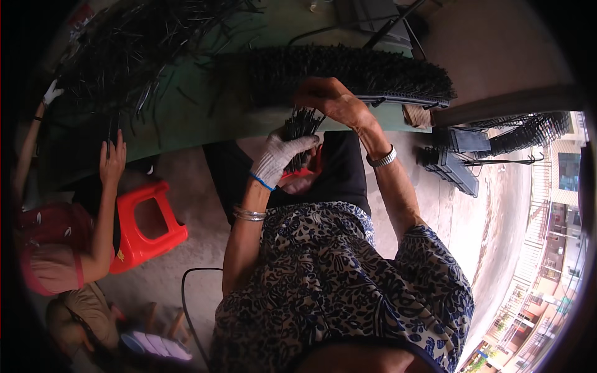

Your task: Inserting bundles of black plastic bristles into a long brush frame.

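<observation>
Left hand (281, 158): gloved, clenched around bundle of thin black rods (300, 127), frame centre.
Right hand (329, 99): bare, fingers curled, touching the rod tips.

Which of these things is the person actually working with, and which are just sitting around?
In use:
- left hand, gloved, gripping a bundle of black pins
- right hand, bare, at the bundle's top
- filled rack of pins just behind

Lying about:
- loose pins on the green table
- red stool
- stacked racks
- co-worker's hand
</observation>
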### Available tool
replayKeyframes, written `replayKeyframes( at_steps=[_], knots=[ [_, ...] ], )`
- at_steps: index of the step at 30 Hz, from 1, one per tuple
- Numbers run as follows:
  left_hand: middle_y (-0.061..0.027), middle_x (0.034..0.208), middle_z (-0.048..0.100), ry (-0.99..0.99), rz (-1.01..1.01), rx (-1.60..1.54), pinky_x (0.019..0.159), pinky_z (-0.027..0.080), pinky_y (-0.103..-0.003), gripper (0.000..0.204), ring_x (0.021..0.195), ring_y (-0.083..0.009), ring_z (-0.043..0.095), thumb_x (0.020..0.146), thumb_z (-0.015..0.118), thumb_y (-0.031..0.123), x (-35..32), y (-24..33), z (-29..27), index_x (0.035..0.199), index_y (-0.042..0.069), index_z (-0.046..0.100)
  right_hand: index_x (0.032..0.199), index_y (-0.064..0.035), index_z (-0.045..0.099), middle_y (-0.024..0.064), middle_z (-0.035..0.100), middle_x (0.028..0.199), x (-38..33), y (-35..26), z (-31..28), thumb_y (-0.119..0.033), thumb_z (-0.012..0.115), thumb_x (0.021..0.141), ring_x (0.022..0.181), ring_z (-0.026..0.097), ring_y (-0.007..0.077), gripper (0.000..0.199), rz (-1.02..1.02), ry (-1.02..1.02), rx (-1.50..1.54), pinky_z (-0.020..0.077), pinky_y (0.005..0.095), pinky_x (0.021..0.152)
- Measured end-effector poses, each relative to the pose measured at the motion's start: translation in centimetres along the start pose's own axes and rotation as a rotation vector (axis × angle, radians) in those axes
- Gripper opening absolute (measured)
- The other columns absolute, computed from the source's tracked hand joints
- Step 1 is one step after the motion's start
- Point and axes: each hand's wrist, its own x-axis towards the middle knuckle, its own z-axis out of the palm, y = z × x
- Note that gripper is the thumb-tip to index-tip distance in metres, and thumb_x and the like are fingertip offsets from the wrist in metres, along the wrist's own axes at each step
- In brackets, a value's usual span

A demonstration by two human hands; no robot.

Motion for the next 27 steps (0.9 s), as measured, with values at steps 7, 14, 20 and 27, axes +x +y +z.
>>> replayKeyframes(
  at_steps=[7, 14, 20, 27],
  knots=[
    [-0.0069, 0.075, 0.066, 0.038, -0.055, -0.245, 0.056, 0.051, -0.026, 0.014, 0.062, -0.0149, 0.063, 0.082, 0.07, 0.01, 1.3, -2.2, -1.4, 0.09, 0.0, 0.066, 0.093, -0.0008, 0.055, 0.0078, 0.063, 0.076, 2.1, 1.6, 0.7, -0.005, 0.056, 0.091, 0.067, 0.058, 0.0127, 0.005, -0.256, 0.736, -0.322, 0.0477, 0.028, 0.063],
    [-0.0105, 0.086, 0.066, 0.05, -0.049, -0.579, 0.068, 0.058, -0.04, 0.025, 0.08, -0.0227, 0.066, 0.09, 0.062, 0.013, 0.9, -1.3, -0.7, 0.113, 0.003, 0.059, 0.093, -0.0053, 0.057, 0.0128, 0.057, 0.078, 3.1, 3.3, 2.0, -0.005, 0.06, 0.087, 0.067, 0.058, 0.0275, 0.006, -0.29, 0.75, -0.491, 0.047, 0.0337, 0.059],
    [-0.0101, 0.088, 0.067, 0.048, -0.105, -0.635, 0.07, 0.059, -0.043, 0.026, 0.083, -0.0238, 0.067, 0.091, 0.062, 0.015, 0.5, -0.3, -0.3, 0.114, 0.003, 0.06, 0.094, -0.0106, 0.063, 0.0103, 0.06, 0.088, 3.8, 2.4, 2.2, -0.017, 0.065, 0.084, 0.074, 0.059, 0.0317, 0.012, -0.264, 0.719, -0.851, 0.0491, 0.0399, 0.063],
    [-0.0085, 0.079, 0.068, 0.24, -0.006, -0.426, 0.054, 0.056, -0.031, 0.02, 0.067, -0.0187, 0.067, 0.085, 0.068, 0.01, 1.2, 0.1, 0.8, 0.104, 0.005, 0.065, 0.091, -0.0033, 0.063, 0.0086, 0.06, 0.073, 1.0, -0.2, 0.3, -0.034, 0.068, 0.086, 0.066, 0.057, 0.0173, 0.031, 0.064, 0.416, -0.344, 0.0443, 0.0309, 0.059]
  ],
)
